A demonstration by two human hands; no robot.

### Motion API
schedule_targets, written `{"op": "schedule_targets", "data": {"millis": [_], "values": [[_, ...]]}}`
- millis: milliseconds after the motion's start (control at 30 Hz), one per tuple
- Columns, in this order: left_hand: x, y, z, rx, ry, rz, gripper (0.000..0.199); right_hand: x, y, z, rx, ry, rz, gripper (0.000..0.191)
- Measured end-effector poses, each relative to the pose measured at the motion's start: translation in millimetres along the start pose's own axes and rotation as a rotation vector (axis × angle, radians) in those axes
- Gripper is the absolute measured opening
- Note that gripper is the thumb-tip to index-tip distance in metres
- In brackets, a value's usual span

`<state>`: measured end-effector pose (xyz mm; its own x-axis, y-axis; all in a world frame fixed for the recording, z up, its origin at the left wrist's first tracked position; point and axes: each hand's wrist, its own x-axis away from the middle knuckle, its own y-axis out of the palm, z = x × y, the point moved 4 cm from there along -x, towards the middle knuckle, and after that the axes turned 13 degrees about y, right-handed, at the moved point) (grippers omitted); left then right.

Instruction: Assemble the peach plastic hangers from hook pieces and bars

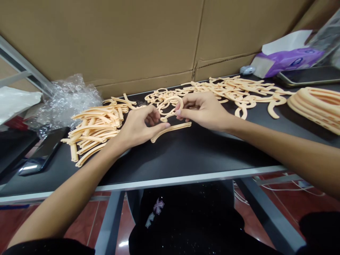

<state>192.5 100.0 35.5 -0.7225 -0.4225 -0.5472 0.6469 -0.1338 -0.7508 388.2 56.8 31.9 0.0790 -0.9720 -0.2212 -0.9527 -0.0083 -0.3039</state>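
Observation:
My right hand (203, 110) pinches a beige plastic hook piece (181, 102) between thumb and fingertips, its straight end pointing left. My left hand (142, 125) is just left of it, thumb stretched out and the other fingers curled with a gap between. Under the left thumb tip, a slim, slightly bent beige bar (175, 128) lies on the black tabletop; I cannot tell whether the thumb presses on it. Beside my left wrist is a pile of similar bars (92, 129). Beyond my right hand, a heap of loose hook pieces (228, 88) spreads along the back.
Stacked beige oval frames (316, 106) stand at the right. Behind them are a purple tissue pack (294, 62) and a tablet-like device (310, 76). Crumpled clear plastic (70, 99) and a dark phone (44, 152) lie left. Cardboard (146, 42) walls the back; a metal edge (191, 182) runs along the front.

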Motion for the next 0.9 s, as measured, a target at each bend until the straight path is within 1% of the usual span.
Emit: {"op": "schedule_targets", "data": {"millis": [33,133,200,267,333,433,533,633,767,833,900], "values": [[-0.1,0.2,1.1,0.005,0.022,0.000,0.031,0.5,1.2,-0.1,0.019,-0.013,-0.013,0.007],[-0.6,2.9,4.1,-0.011,0.094,-0.056,0.021,2.6,5.7,0.4,0.081,-0.057,-0.056,0.010],[-1.0,2.9,3.4,-0.043,0.100,-0.066,0.020,3.9,7.7,2.1,0.179,-0.089,-0.055,0.012],[-1.5,-0.5,1.5,-0.093,0.091,-0.019,0.019,4.7,9.2,4.7,0.350,-0.127,-0.054,0.018],[-1.8,-4.8,-0.5,-0.139,0.076,0.037,0.018,5.0,11.1,8.1,0.538,-0.175,-0.082,0.025],[-1.6,-7.9,-3.7,-0.129,0.020,0.083,0.017,3.7,12.1,13.8,0.711,-0.212,-0.132,0.027],[-1.2,-6.4,-5.9,-0.049,-0.029,0.093,0.018,0.4,10.4,19.3,0.774,-0.182,-0.142,0.024],[-0.6,-2.5,-8.7,0.026,-0.082,0.058,0.018,-2.3,8.5,23.0,0.802,-0.159,-0.137,0.025],[0.7,-0.9,-14.1,0.054,-0.159,0.035,0.018,-3.7,4.9,24.2,0.885,-0.154,-0.115,0.028],[0.6,-1.5,-16.1,0.053,-0.175,0.027,0.019,-4.0,1.6,23.0,0.933,-0.145,-0.099,0.031],[-0.4,-2.6,-16.7,0.056,-0.163,0.020,0.019,-4.3,-2.6,20.5,0.958,-0.140,-0.081,0.034]]}}
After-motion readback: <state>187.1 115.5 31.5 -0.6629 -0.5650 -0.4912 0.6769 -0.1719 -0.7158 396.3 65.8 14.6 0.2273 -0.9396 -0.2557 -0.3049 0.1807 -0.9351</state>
